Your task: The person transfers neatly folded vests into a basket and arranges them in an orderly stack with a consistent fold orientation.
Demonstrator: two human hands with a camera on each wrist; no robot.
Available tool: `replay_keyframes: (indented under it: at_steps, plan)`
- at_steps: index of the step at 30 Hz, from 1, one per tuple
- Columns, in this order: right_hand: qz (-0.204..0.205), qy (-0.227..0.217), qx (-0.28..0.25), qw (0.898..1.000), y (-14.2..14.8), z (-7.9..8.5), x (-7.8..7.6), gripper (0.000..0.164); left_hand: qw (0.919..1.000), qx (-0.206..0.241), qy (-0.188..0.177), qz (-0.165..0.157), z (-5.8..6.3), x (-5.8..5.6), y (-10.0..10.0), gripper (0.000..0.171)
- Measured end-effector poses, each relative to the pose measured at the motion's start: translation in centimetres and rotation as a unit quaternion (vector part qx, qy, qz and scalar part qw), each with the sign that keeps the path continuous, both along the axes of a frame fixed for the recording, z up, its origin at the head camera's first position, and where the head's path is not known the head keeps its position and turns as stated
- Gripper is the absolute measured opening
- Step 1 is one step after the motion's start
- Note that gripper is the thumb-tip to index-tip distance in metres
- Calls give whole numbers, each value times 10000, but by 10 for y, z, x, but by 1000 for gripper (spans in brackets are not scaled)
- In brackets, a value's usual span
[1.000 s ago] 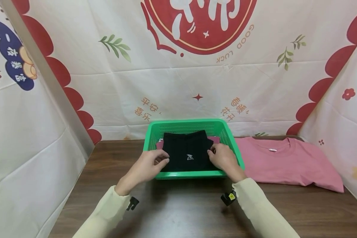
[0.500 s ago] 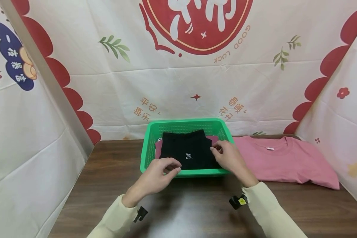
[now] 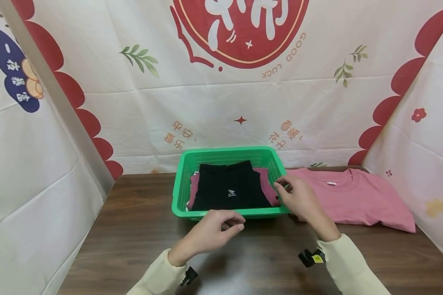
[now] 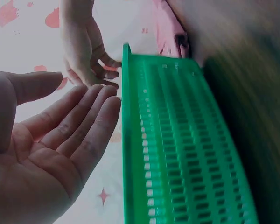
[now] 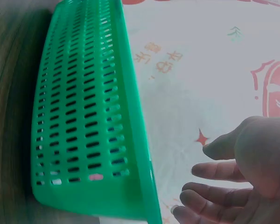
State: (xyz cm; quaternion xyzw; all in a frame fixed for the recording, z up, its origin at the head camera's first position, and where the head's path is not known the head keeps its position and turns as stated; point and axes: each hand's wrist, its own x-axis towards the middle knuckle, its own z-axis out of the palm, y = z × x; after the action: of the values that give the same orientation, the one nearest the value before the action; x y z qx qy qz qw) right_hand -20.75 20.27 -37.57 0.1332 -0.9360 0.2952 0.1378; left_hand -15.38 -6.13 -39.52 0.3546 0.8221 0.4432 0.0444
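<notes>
A folded black garment (image 3: 229,186) with a small white print lies in a green plastic basket (image 3: 230,212), on top of darker pink cloth (image 3: 266,186) that shows at both sides. My left hand (image 3: 214,231) hovers just in front of the basket's near rim, its fingers loosely bent and holding nothing. In the left wrist view the palm (image 4: 51,158) faces up beside the basket wall. Over the basket's right front corner is my right hand (image 3: 297,196), fingers relaxed with nothing in them; the right wrist view shows those fingers (image 5: 214,196) apart from the rim.
To the right of the basket a pink T-shirt (image 3: 354,200) lies flat on the brown wooden table (image 3: 140,237). A printed white cloth (image 3: 206,102) hangs behind, and white cloth panels border the table at left and right.
Both hands have drawn away from the black garment: the left came back and rightward out over the near rim, the right moved rightward to the corner. The garment stays in the basket.
</notes>
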Motion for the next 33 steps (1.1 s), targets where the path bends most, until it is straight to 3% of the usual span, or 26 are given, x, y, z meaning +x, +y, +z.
replay_keyframes:
  at_steps: [10,20,33]
  plan:
    - [12,452,-51,9990,18,-3,7,18,9978,-105,-610,-258,-9,9,26,28]
    - [-190,952,-17,9953,38,-5,10,14,9951,-376,-648,-650,-22,8,56,39]
    - [-465,770,148,9958,66,-11,16,12,9969,-438,-525,-378,-44,9,90,46]
